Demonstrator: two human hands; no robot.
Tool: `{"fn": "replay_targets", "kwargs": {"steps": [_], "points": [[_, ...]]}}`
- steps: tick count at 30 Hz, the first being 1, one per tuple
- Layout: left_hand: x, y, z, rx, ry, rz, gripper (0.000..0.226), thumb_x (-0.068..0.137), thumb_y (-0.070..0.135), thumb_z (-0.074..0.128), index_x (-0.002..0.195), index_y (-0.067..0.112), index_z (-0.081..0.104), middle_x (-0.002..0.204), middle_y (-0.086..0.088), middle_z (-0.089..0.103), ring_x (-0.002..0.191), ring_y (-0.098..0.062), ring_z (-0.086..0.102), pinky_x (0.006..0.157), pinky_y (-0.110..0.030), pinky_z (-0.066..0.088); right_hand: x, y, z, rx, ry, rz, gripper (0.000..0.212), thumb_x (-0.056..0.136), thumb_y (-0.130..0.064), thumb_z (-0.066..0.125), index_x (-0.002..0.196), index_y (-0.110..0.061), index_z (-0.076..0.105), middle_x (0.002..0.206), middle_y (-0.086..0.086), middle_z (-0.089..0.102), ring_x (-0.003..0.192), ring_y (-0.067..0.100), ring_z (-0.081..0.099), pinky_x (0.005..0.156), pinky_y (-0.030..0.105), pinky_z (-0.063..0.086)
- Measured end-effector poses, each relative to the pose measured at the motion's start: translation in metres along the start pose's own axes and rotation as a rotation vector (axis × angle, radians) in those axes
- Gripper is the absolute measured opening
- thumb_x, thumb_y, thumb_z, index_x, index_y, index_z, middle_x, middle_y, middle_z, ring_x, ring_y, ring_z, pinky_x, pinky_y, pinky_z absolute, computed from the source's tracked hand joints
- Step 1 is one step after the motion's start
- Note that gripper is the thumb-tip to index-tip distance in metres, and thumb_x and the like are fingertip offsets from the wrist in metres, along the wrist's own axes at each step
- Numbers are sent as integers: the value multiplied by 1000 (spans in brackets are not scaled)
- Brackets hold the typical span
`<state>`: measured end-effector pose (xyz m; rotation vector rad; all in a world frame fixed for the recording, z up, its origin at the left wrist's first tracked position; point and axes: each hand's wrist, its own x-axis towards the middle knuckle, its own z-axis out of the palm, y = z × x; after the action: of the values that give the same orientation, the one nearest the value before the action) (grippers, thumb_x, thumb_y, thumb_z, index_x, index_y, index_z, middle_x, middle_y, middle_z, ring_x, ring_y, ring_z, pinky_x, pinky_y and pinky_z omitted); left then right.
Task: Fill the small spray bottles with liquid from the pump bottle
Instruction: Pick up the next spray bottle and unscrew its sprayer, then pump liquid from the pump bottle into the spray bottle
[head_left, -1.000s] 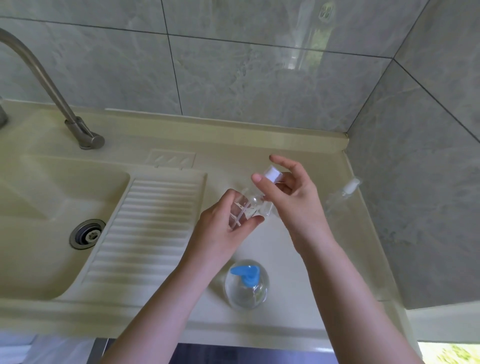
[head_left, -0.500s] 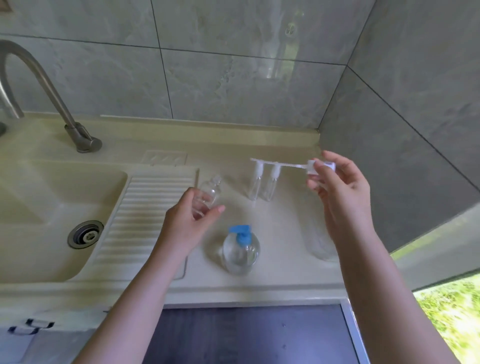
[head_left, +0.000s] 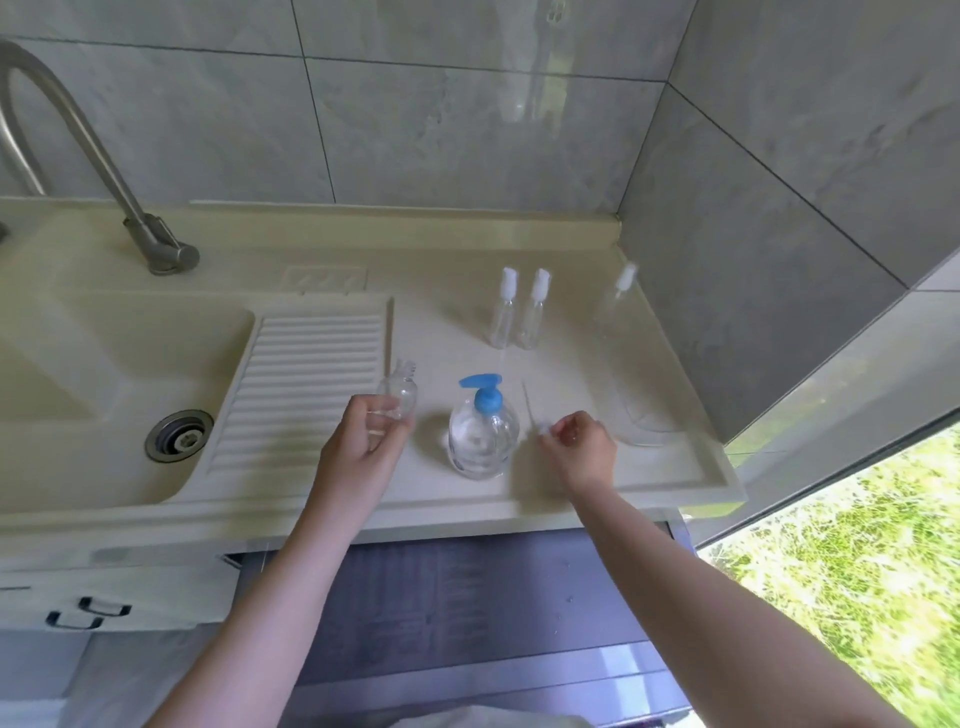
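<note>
- The left hand is gripping an open bottle, fingers curled round its lower body, neck pointing up and tilting a little toward the back edge of the desk.
- The pump bottle is standing upright near the front edge, just beside that bottle, on its right; its blue spout is pointing left, toward the open neck.
- The right hand is pinching the spray head, whose thin tube is lying toward the back edge; it looks to be setting the head down on the desk right of the pump.
- Three capped bottles are standing toward the back right corner, well apart from both hands.
- My judgement: the coming move turns on bringing the open neck under the spout, a short shift to the right for the left hand, while the right hand, nearer the pump top, is freeing itself to press it.
- The neck is narrow, so a slight miss would spill.
</note>
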<state>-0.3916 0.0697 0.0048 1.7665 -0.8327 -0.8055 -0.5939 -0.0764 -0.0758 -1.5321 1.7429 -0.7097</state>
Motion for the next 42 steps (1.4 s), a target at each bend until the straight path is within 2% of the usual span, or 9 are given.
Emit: {"fn": "replay_targets", "kwargs": {"steps": [3,7,11,15,18,22,30,36,42], "points": [[-2,-8,1,48,-26,22,23,87,32,71,106,29,58,96,9,66,82,-4,62,76,-35,51,2,-3,3,-62,-9,-43,9,83,-17,67,83,-15,58,100,8,56,75,17,50,76,24,40],[-1,-17,4,122,-62,76,26,85,25,75,105,26,59,100,12,67,89,0,63,75,-19,47,3,-14,0,-115,16,-47,16,88,-32,64,89,-16,62,105,1,54,91,21,57,75,28,41],[5,-22,6,195,-32,142,30,83,19,77,107,22,59,109,8,65,96,0,61,78,-4,39,-6,-57,-12,158,22,-175,21,97,-31,56,84,-17,65,84,-2,67,80,16,61,68,29,40],[13,-23,10,285,-3,183,35,83,22,77,113,20,59,111,3,65,105,-11,61,89,-25,45,-12,-110,-18,320,-185,-214,21,97,-28,55,84,-20,69,78,-12,69,80,7,64,77,27,51],[17,-18,11,336,9,227,37,82,25,77,114,20,59,110,5,64,108,-16,60,94,-40,49,-6,-129,-13,299,-319,-215,21,97,-23,56,88,-12,71,78,-7,69,77,8,63,72,24,49],[18,-8,10,373,11,291,35,81,27,76,112,25,59,108,8,62,107,-16,59,95,-44,48,4,-132,-3,182,-445,-186,19,95,-25,61,82,-16,71,87,2,74,82,14,67,65,22,46],[28,11,-1,430,-6,392,49,70,24,88,114,26,68,104,7,56,89,-11,60,91,-28,49,12,-126,-1,63,-453,-206,19,92,-28,61,85,-16,74,88,0,75,92,20,70,78,33,56],[39,24,-13,600,-58,492,46,71,41,85,111,32,64,103,17,69,102,-9,60,96,-34,46,8,-128,-5,-73,-424,-292,24,96,-32,56,96,-16,74,95,0,74,91,19,67,77,28,50],[42,31,-16,686,-26,579,42,70,37,86,108,26,72,103,7,60,100,-16,59,93,-37,48,2,-131,-8,-527,-99,-551,32,96,-46,46,100,-25,70,103,-1,68,98,27,61,88,36,45]]}}
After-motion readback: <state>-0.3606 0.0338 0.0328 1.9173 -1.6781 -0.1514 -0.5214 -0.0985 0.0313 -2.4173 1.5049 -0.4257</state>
